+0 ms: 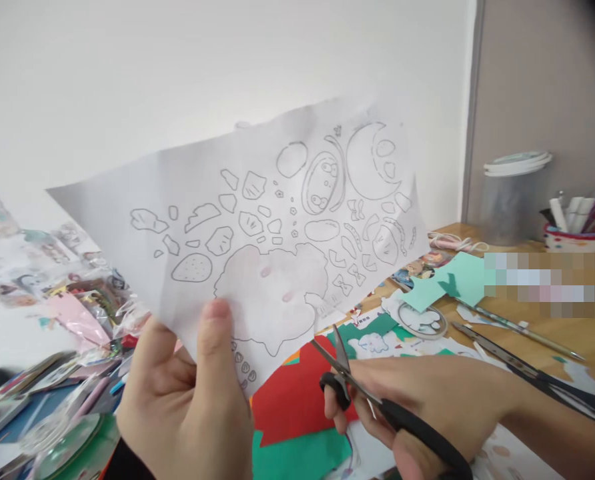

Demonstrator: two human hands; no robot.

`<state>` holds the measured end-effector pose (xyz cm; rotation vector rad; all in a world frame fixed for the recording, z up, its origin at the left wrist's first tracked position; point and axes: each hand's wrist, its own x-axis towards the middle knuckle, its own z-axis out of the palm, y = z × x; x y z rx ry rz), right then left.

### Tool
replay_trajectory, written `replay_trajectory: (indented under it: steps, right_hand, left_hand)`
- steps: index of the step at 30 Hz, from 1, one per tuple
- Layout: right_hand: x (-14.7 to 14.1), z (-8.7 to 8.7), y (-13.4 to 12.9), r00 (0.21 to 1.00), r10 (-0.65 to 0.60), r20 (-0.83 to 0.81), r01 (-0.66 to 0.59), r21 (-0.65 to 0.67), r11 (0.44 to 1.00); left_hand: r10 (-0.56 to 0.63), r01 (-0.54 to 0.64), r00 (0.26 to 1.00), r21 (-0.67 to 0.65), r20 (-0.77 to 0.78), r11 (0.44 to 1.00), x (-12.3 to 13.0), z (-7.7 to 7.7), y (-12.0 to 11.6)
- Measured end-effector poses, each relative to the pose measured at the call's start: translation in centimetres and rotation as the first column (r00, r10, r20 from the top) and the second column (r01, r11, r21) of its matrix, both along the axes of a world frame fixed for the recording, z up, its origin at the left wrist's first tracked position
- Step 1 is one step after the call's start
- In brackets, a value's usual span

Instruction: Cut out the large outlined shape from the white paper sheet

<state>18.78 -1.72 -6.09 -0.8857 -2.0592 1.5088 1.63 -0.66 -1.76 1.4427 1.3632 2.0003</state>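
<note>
A white sheet of paper (272,313) with many outlined shapes fills the middle of the view, tilted up. My left hand (192,393) pinches its lower left part, thumb in front and fingers behind. The shapes include a large cloud-like figure, a crescent, ovals and small bows. In my right hand (427,400) is a pair of scissors (345,373) with black handles. Its blades are parted and point up and left, close to the sheet's lower edge. Whether they touch the paper I cannot tell.
Red paper (292,400) and green paper (302,457) lie beneath the hands. At right are a second pair of scissors (517,360), a pencil (527,330), mint paper (457,277) and a lidded clear jar (512,200). Craft supplies and packets (77,320) crowd the left.
</note>
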Motion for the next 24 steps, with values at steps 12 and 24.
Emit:
replay_trajectory:
  steps: [12, 24]
  right_hand:
    - [-0.7, 1.8, -0.5, 0.990, -0.061, -0.126, 0.057, -0.036, 0.998]
    - [0.4, 0.7, -0.3, 0.997, -0.012, -0.073, 0.006, -0.072, 0.997]
  left_hand:
    - [-0.207, 0.211, 0.976, -0.067, 0.060, 0.975, -0.2, 1.7, 0.1]
    - [-0.036, 0.038, 0.998, -0.044, 0.056, 0.998, 0.3, 1.2, -0.5]
